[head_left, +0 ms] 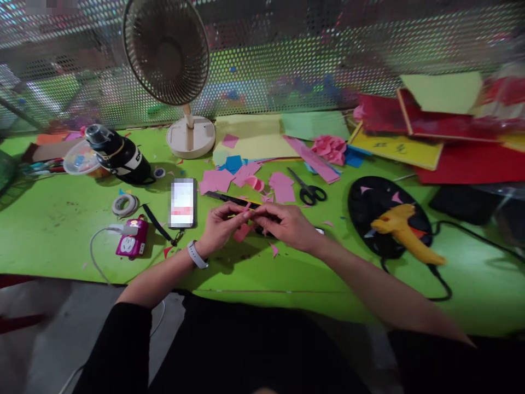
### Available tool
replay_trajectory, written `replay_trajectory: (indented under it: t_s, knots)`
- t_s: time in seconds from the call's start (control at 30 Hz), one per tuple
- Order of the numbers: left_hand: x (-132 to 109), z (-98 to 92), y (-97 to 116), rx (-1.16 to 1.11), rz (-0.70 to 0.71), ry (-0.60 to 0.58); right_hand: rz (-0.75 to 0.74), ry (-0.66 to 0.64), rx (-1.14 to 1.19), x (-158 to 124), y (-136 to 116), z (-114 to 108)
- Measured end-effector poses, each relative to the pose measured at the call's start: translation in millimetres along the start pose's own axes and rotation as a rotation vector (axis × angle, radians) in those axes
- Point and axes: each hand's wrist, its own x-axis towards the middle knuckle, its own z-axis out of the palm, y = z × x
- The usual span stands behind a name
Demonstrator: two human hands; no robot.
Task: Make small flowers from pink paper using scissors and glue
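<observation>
Fingers of the left hand [219, 225] and right hand [290, 223] meet, pinching a small pink paper strip [248, 207] above the bright green wooden-edged surface [254, 280]; black-handled metal scissors [304, 189] lie beyond the right hand.

The person's left hand [219, 225] and right hand [290, 225] meet above a green worktop [254, 282], their fingers [234, 209] pinching a small pink strip [248, 207]. Just beyond lies a cutter [223, 197], with pink paper pieces [217, 181] scattered behind it and black-handled scissors [311, 195] to the right. A lit phone [182, 203] rests left of the hands; farther left are a tape roll [124, 205], a purple power adapter [132, 239] and a tilted black bottle [123, 158]. A fan [191, 137] stands at the back. On the right, a yellow glue gun [404, 230] lies across a round black tray [363, 200], near stacked red and yellow sheets [400, 146].
</observation>
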Motion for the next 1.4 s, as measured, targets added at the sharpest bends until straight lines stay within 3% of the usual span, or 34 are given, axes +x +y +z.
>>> replay_trajectory:
  t_s: [0.37, 1.13, 1.4]
  knots:
    - [1.4, -6.9, -3.3, 0.024, -0.022, -0.021, -0.012, 0.005, -0.04, 4.3, 0.5, 0.5]
    - [-0.2, 0.8, 2.0, -0.015, -0.064, 0.006, 0.004, 0.086, -0.05, -1.7, 1.8, 3.1]
    - [-0.4, -0.1, 0.5, 0.009, -0.049, 0.002, -0.06, 0.084, -0.091, -1.2, 2.4, 2.2]
